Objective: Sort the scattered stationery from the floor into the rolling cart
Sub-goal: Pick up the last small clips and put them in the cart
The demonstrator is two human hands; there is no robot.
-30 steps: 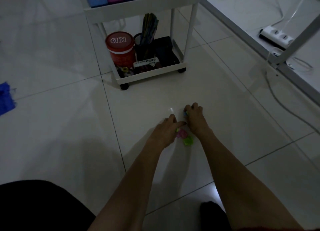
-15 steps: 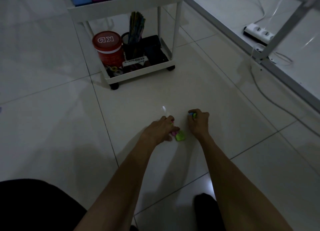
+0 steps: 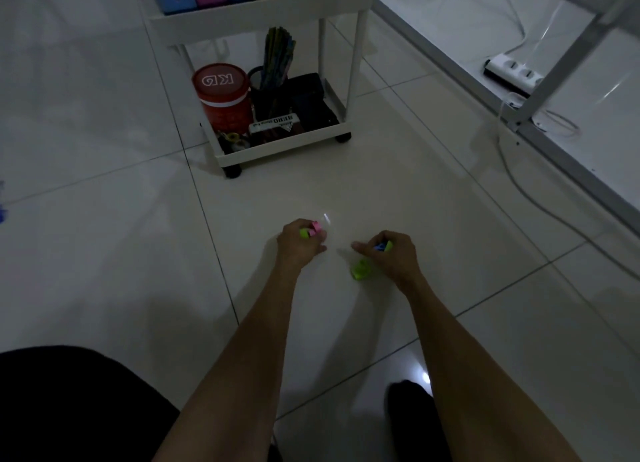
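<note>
One green piece (image 3: 359,271) on floor (image 3: 450,201), mid-frame, touching right hand (image 3: 389,253), which grips blue piece (image 3: 381,247); left hand (image 3: 299,245) grips pink piece (image 3: 316,226). Prob. light, slick plastic, so pinch its sides.

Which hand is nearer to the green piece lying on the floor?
Right. The right hand, gripping a blue piece, is just beside the green piece, possibly touching it; the left hand, gripping a pink piece, is farther off to its left.
</note>
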